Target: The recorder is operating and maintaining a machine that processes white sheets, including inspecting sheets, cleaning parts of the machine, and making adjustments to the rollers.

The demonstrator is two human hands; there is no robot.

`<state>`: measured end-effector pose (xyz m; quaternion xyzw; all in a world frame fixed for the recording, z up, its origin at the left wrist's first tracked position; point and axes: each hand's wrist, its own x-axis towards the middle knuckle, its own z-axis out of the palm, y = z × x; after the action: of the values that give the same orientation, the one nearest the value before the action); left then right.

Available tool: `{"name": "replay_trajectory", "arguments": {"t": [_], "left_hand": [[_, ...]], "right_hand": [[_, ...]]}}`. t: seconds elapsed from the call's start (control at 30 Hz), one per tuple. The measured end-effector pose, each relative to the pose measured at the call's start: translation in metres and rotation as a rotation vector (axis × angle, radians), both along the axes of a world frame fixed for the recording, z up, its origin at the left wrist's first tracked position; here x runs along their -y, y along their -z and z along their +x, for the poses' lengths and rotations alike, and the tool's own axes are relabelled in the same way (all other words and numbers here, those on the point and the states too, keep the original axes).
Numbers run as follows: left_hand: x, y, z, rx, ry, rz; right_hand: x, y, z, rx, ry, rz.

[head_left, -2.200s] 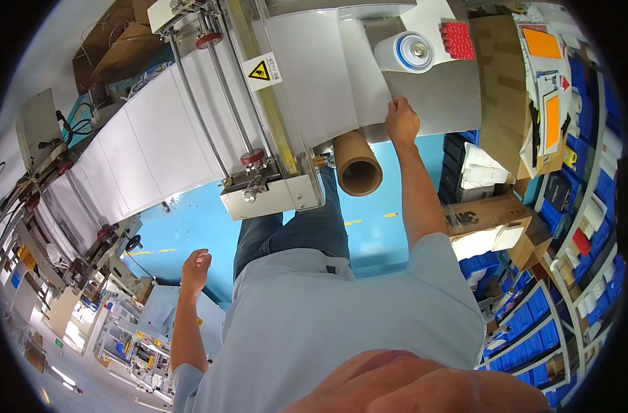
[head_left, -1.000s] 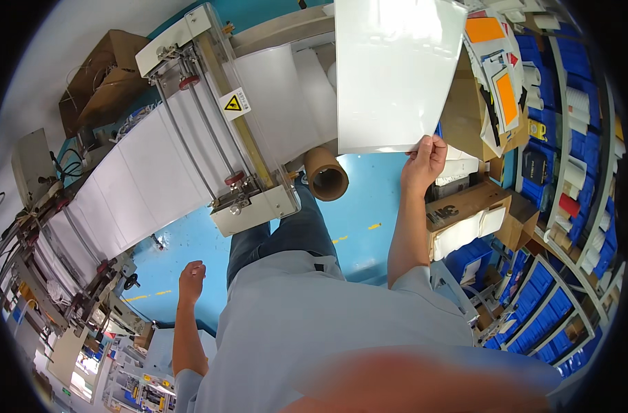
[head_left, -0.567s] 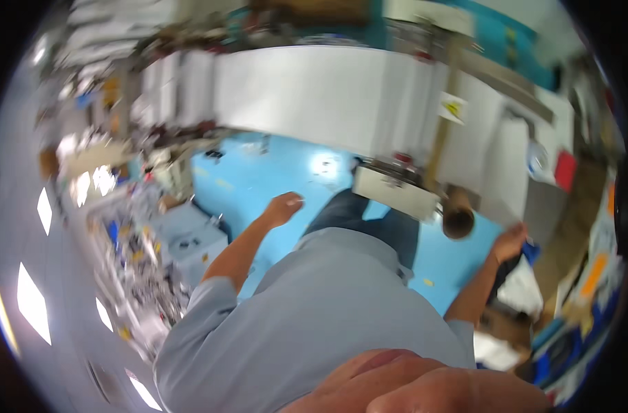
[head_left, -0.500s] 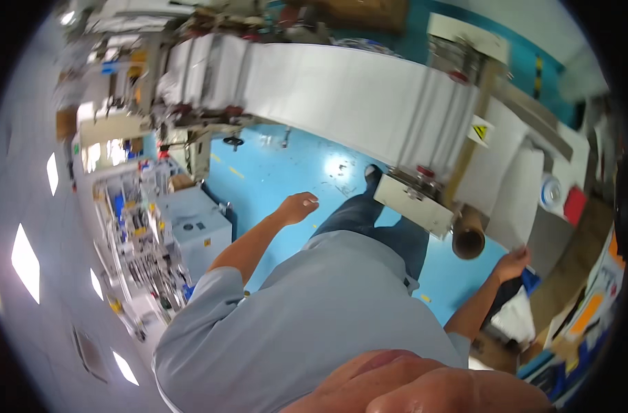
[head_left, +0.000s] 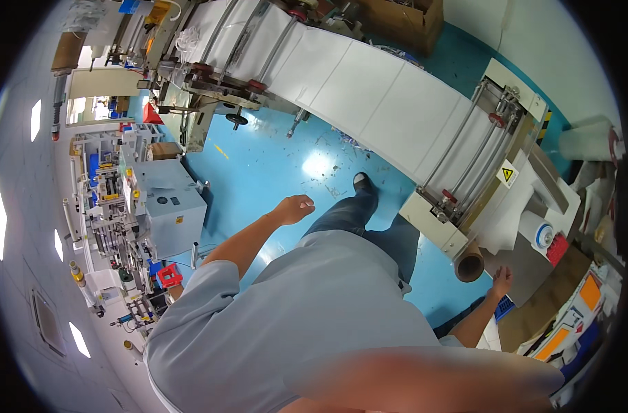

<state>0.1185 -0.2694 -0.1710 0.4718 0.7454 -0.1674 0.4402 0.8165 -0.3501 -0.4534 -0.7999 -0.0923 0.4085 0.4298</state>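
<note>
My left hand [head_left: 294,208] hangs free above the blue floor [head_left: 272,162], its fingers loosely curled around nothing. Low on the right, my right hand [head_left: 501,281] has its fingers spread and holds nothing. It is just right of the open end of a brown cardboard tube [head_left: 469,265] and below a grey panel [head_left: 527,265]. A long white web of sheet material [head_left: 376,103] runs across the machine's rollers [head_left: 465,155] toward that end. My grey shirt and dark trousers fill the lower middle.
A grey cabinet machine [head_left: 166,210] stands left, with racks of equipment behind it. A red crate [head_left: 168,277] sits near its foot. Cardboard boxes [head_left: 403,17] lie beyond the conveyor. Orange-and-white packages [head_left: 575,310] and a white roll [head_left: 586,141] crowd the right side.
My right hand has let go of the large white sheet and dropped next to the cardboard tube. My head has swung round, so the machine now runs across the top.
</note>
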Motion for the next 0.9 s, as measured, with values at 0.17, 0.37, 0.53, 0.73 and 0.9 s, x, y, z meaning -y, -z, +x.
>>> {"name": "replay_trajectory", "arguments": {"t": [0.17, 0.37, 0.53, 0.73, 0.9], "left_hand": [[-0.018, 0.029, -0.056, 0.104, 0.118, 0.078], [-0.043, 0.078, -0.169, 0.302, 0.053, 0.145], [-0.074, 0.090, -0.219, 0.359, -0.019, 0.043], [-0.088, 0.043, -0.177, 0.076, -0.010, -0.037], [-0.047, 0.038, -0.169, 0.054, 0.097, -0.094]], "right_hand": [[0.024, -0.067, 0.012, 0.085, 0.034, 0.227], [0.033, -0.141, -0.147, 0.322, 0.393, 0.351], [0.086, -0.090, -0.237, -0.020, 0.908, 0.183], [0.096, -0.003, -0.245, -0.273, 0.953, 0.046], [0.071, 0.073, -0.193, -0.420, 1.005, 0.138]]}}
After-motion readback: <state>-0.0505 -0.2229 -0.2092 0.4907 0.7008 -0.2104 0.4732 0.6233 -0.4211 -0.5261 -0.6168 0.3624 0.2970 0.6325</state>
